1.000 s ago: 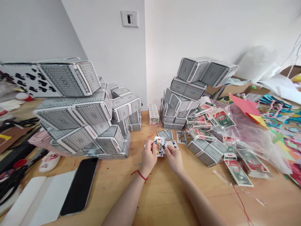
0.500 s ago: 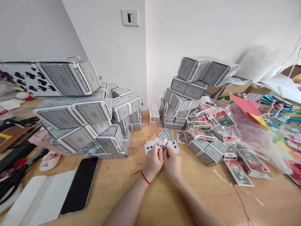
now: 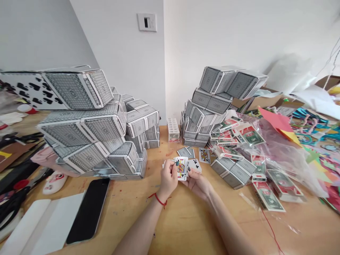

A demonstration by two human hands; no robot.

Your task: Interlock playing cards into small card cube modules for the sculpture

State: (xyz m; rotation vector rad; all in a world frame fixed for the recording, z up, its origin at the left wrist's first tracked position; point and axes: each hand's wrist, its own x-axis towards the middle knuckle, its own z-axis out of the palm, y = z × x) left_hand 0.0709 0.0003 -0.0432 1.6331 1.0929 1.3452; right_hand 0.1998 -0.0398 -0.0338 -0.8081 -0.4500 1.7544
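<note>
Left hand (image 3: 168, 179) pinches a jack card (image 3: 182, 168); right hand (image 3: 199, 185), palm tilted upward, curls beside it, its hold unclear.

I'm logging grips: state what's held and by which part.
The left hand holds a jack playing card by its left side. The right hand is at the card's right edge; whether it grips there cannot be told.

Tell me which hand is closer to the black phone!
Left. The left hand is to the right of the black phone and farther forward, pinching a face card. The right hand is farther right, at the card's other side.
</note>
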